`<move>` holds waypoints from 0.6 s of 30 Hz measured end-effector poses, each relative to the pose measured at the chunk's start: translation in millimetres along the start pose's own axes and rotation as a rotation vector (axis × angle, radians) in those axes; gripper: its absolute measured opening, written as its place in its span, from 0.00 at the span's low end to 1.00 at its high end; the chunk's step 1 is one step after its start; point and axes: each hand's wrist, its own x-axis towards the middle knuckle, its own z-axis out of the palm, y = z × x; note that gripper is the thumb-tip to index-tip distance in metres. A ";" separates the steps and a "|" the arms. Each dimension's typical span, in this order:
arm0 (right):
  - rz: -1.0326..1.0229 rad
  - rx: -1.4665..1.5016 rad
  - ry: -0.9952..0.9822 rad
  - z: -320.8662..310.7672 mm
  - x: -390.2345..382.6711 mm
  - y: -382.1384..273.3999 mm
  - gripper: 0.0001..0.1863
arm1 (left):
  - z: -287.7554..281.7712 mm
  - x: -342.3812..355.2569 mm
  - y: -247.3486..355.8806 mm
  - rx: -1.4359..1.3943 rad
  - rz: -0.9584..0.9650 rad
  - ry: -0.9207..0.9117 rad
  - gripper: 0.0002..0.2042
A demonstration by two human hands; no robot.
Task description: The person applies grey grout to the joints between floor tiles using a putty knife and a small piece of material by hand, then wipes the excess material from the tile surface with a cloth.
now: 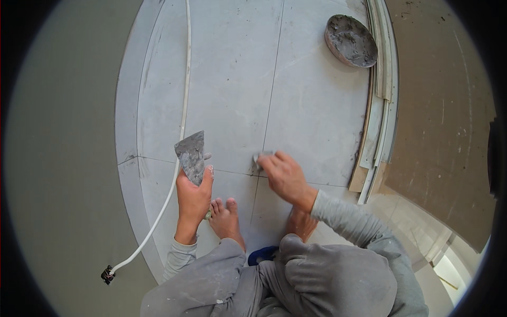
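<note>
My left hand (194, 198) is closed round the handle of a putty knife (191, 157). Its blade points away from me and is smeared with grey paste. My right hand (287, 178) is pinched on a small grey piece (261, 159), mostly hidden by the fingers, so its kind is unclear. That piece rests low at the floor, beside the spot where the tile joints (258, 175) cross. Pale grey tiles (227, 100) with thin dark joints lie under both hands.
At the far right sits a round bowl (351, 42) of grey paste. Long trim strips (381, 105) run along the right side, beside a brown board (438, 116). A white cable (185, 95) crosses the tiles on the left, ending in dark wires (108, 274). My bare feet (226, 219) are close below my hands.
</note>
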 end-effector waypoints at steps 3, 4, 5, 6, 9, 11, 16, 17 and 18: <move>0.043 0.189 -0.148 2.0 -8.9 -8.3 0.14 | -4.7 -3.7 1.4 0.035 0.046 0.011 0.13; 0.041 0.200 -0.062 -1.2 0.1 0.6 0.13 | -3.4 -4.7 1.5 0.038 0.050 0.009 0.13; 0.039 0.213 0.024 -4.1 13.4 9.1 0.13 | -2.9 -5.6 1.0 0.040 0.048 0.014 0.13; 0.037 0.150 0.064 -12.5 29.4 20.6 0.13 | 3.1 -4.7 -4.3 0.034 0.040 0.003 0.13; -0.044 -0.070 0.143 -3.0 65.6 33.5 0.14 | 4.8 -4.6 -5.8 0.011 0.103 0.000 0.13; -0.038 -0.053 0.057 10.1 46.5 22.8 0.14 | 0.9 -5.8 -5.3 0.000 0.100 0.021 0.13; -0.067 0.028 -0.056 16.7 -33.3 -29.2 0.16 | -7.3 -8.5 -3.7 0.013 0.083 0.031 0.13; -0.025 0.139 -0.186 13.6 -43.7 -34.6 0.15 | -8.2 -7.5 -6.7 0.018 0.106 0.035 0.13; 0.022 0.237 -0.308 8.2 -45.1 -34.0 0.15 | -4.8 -4.2 -10.6 0.018 0.137 0.031 0.13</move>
